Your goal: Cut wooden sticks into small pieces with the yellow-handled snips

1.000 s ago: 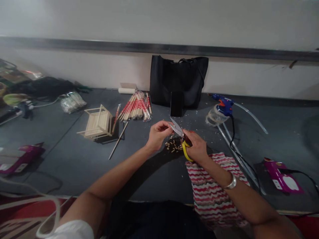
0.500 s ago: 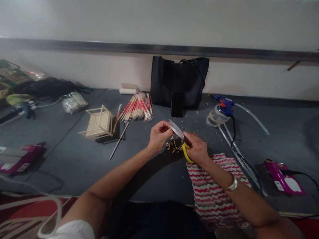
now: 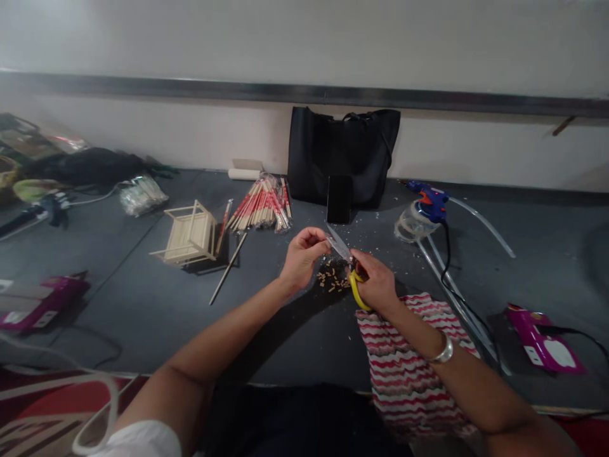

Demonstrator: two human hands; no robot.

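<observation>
Yellow-handled scissors are gripped in my right hand, their blades pointing up and left towards my other hand. My left hand is closed in a pinch by the blade tips; whatever sits between its fingertips is too small to make out. Below the blades, small cut wooden bits lie scattered on the dark table. Left of my hands stands a little frame built of wooden sticks. Beside it lie a single stick and a pile of chopsticks in red-printed wrappers.
A black bag with a phone leaning on it stands by the wall. To the right are a blue glue gun on a jar, clear glue sticks, a purple box and a striped cloth under my right forearm.
The scissor blades have drawn closer together. Both hands have shifted only slightly and keep their grips; the things on the table stay where they were.
</observation>
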